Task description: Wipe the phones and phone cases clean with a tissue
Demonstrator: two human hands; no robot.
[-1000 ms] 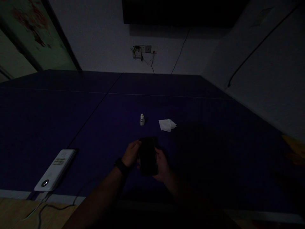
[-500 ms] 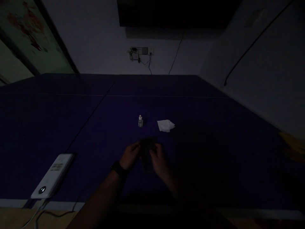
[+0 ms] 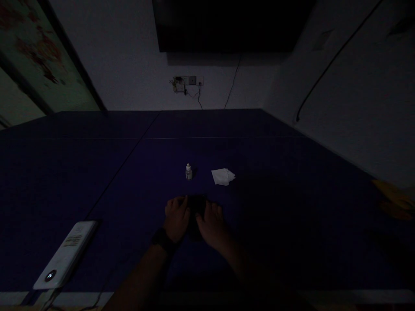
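Between my two hands is a dark, flat, rectangular phone (image 3: 196,206), hard to make out in the dim light. My left hand (image 3: 177,219), with a black watch on its wrist, grips the phone's left edge, fingers bent. On the opposite edge, my right hand (image 3: 212,224) has its thumb over the phone's face and its other fingers at the side. Whether the phone rests on the table cannot be made out. Just beyond it stands a small clear dropper bottle (image 3: 189,173) with a white cap. Right of the bottle lies a crumpled white tissue (image 3: 222,176).
A dark blue table (image 3: 129,181) spreads out to the wall. At its near left lies a white power bank (image 3: 66,255) with a lit round display and cables. Something yellow (image 3: 392,194) sits at the far right. A black screen (image 3: 223,26) hangs above wall sockets (image 3: 186,81).
My fingers have shifted along the phone's sides, and both hands now lie flatter and more over it. The view has tilted up slightly, so the table items appear lower.
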